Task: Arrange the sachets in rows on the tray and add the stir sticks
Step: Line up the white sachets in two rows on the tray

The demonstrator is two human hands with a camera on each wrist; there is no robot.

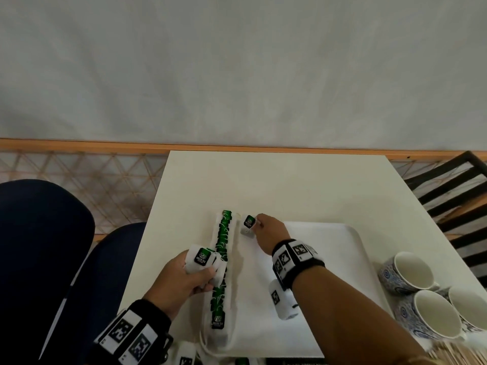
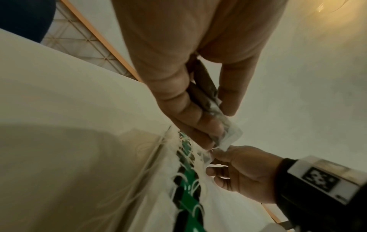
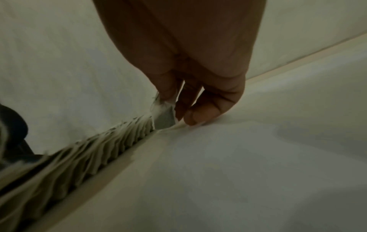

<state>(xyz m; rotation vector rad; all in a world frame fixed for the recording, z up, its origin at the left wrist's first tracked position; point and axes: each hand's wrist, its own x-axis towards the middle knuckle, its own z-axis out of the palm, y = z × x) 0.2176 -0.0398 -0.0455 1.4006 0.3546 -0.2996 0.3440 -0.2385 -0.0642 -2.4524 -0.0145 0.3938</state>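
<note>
Your right hand (image 1: 268, 233) reached forward, fingers (image 3: 168, 87) pinching one sachet (image 1: 249, 225) at the row's (image 1: 222, 259) far end on the tray (image 1: 342, 246); your left hand (image 1: 184, 280) clutched several sachets (image 1: 204, 258) beside the row.

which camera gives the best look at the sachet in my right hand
The head view: the sachet faces up, its green label clear, pinched by the right hand at the row's far end. The right wrist view shows it edge-on under the fingers; the left wrist view barely shows it.
</note>
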